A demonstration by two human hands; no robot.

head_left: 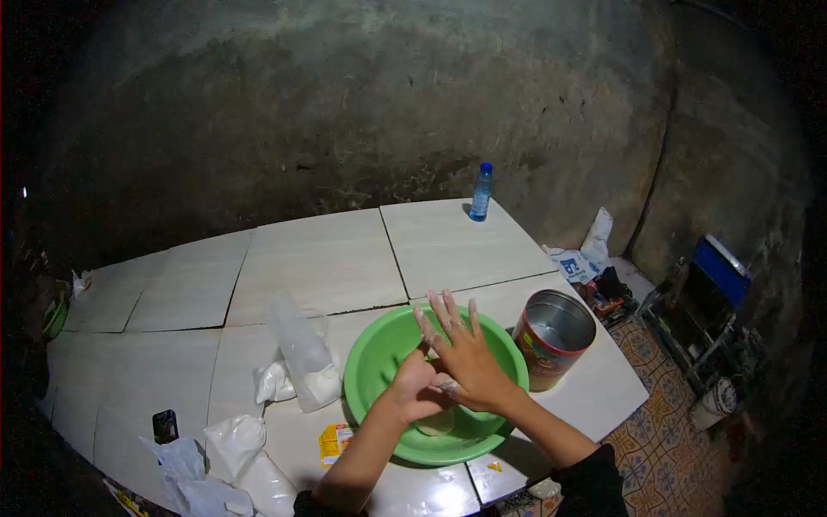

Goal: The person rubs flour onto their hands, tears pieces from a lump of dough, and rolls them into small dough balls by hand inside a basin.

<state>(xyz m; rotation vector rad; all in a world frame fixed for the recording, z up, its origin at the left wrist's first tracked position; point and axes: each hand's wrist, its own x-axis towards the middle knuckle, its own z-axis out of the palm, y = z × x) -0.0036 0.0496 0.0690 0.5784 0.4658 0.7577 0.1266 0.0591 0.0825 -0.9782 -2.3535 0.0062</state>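
Note:
Over a green plastic basin on the tiled table, my two hands meet. Flour or dough coats the fingers of my right hand, which are stretched out and spread; it holds nothing. My left hand presses against the thumb side of the right, palm partly showing, most of its fingers hidden behind the right hand. Beneath them a pale lump of dough lies in the basin, partly covered by my hands. Right of the basin stands a large open tin.
Left of the basin are a clear plastic jug, white powder bags, a yellow packet and a phone. A blue-capped water bottle stands at the back. Clutter covers the patterned floor at right.

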